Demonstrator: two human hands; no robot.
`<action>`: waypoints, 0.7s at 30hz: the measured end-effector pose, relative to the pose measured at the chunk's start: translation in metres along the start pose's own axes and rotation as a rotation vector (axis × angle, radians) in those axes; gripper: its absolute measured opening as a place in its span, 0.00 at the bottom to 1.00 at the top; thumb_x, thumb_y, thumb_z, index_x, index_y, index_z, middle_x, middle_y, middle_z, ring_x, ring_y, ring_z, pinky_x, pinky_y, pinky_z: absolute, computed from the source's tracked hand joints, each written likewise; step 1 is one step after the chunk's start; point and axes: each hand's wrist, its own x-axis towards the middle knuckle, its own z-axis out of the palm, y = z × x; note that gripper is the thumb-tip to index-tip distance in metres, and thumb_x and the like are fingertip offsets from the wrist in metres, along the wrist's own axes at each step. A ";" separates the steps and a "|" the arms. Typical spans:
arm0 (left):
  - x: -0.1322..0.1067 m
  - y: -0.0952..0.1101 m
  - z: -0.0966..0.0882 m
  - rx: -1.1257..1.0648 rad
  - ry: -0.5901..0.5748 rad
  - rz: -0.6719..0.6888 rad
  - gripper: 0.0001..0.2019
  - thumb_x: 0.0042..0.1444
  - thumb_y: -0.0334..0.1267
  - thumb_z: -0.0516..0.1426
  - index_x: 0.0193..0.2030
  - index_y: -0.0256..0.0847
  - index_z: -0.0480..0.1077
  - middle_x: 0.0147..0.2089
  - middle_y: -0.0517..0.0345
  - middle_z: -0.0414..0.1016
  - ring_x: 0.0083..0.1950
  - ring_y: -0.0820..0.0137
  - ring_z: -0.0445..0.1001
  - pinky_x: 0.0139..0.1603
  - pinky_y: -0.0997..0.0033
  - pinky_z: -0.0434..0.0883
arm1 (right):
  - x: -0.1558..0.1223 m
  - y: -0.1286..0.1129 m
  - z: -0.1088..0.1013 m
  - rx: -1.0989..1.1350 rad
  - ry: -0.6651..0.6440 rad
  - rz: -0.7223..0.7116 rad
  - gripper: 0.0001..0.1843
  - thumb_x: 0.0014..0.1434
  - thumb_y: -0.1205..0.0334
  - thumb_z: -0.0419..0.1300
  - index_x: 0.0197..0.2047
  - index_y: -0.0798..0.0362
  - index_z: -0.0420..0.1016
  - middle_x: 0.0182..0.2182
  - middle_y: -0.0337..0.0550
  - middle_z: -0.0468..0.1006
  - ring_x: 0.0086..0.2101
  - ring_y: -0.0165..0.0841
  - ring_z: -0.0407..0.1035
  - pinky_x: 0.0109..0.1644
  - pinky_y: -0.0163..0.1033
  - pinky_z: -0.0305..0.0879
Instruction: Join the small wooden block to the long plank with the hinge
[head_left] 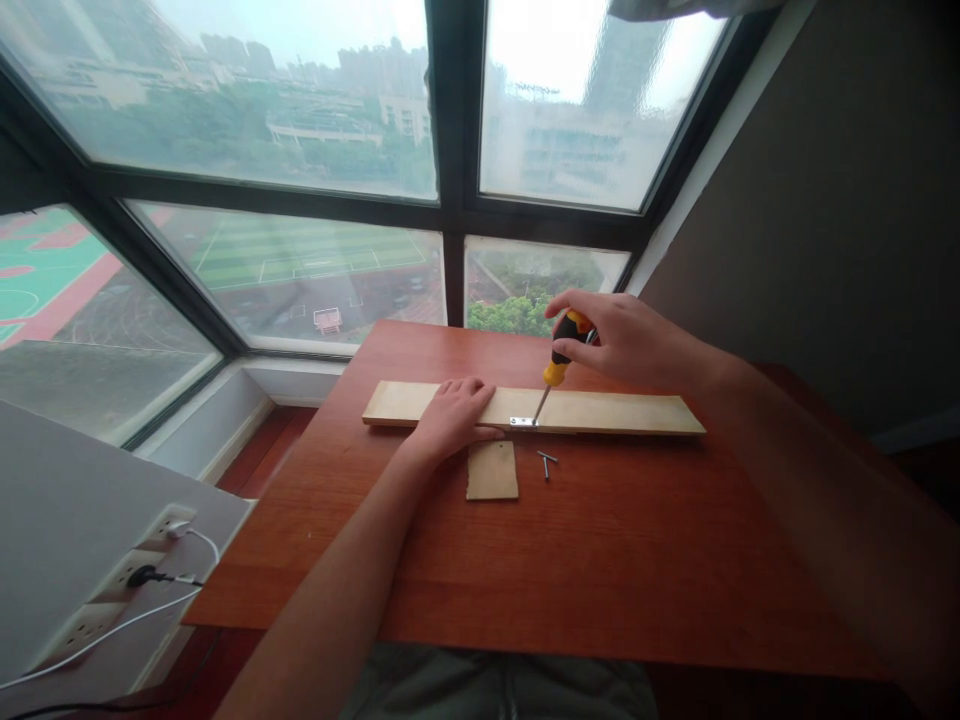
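A long pale wooden plank (622,412) lies across the red-brown table (570,570). My left hand (452,412) rests flat on the plank, fingers stretched out, pressing it down. My right hand (626,338) is wrapped round the black and yellow handle of a screwdriver (559,362). Its tip stands on a small metal bracket (523,422) at the plank's near edge. A small wooden piece (492,470) lies on the table just below the bracket. Two loose screws (547,461) lie to its right.
Large windows stand right behind the table's far edge. A dark wall rises at the right. At the lower left a white surface carries a power strip (120,590) with a plugged black cable and a white cable.
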 end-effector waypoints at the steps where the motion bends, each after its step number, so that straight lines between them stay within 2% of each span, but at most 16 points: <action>1: 0.000 0.000 0.000 0.002 0.000 0.002 0.31 0.54 0.58 0.60 0.59 0.42 0.63 0.57 0.44 0.69 0.56 0.54 0.68 0.57 0.57 0.63 | 0.000 -0.001 0.001 -0.045 0.009 0.007 0.18 0.60 0.54 0.57 0.53 0.50 0.71 0.40 0.45 0.79 0.37 0.39 0.72 0.37 0.42 0.64; 7: 0.000 0.001 -0.002 0.005 -0.002 0.000 0.31 0.54 0.58 0.60 0.59 0.42 0.63 0.56 0.44 0.69 0.56 0.54 0.68 0.57 0.58 0.64 | 0.004 -0.007 0.003 -0.192 0.017 0.033 0.18 0.62 0.48 0.56 0.50 0.49 0.71 0.38 0.44 0.79 0.34 0.38 0.71 0.31 0.39 0.59; 15: 0.001 0.000 -0.001 -0.018 0.001 0.005 0.32 0.53 0.58 0.61 0.58 0.41 0.64 0.55 0.44 0.70 0.55 0.54 0.69 0.56 0.58 0.64 | 0.006 -0.012 0.012 -0.346 0.100 0.169 0.23 0.62 0.38 0.53 0.40 0.50 0.71 0.31 0.43 0.77 0.28 0.36 0.67 0.28 0.39 0.50; 18: 0.002 -0.001 0.000 -0.016 0.007 0.005 0.32 0.52 0.58 0.61 0.58 0.41 0.65 0.55 0.44 0.70 0.56 0.54 0.69 0.56 0.58 0.64 | 0.006 -0.010 0.012 -0.213 0.090 0.144 0.19 0.62 0.43 0.55 0.41 0.51 0.71 0.33 0.44 0.77 0.31 0.36 0.69 0.31 0.40 0.57; 21: 0.002 -0.001 0.001 -0.004 0.010 0.001 0.32 0.52 0.59 0.61 0.58 0.41 0.65 0.55 0.44 0.70 0.55 0.54 0.69 0.56 0.59 0.64 | 0.004 -0.002 0.006 0.084 -0.012 0.035 0.14 0.60 0.55 0.58 0.47 0.51 0.70 0.42 0.46 0.78 0.39 0.37 0.71 0.40 0.41 0.64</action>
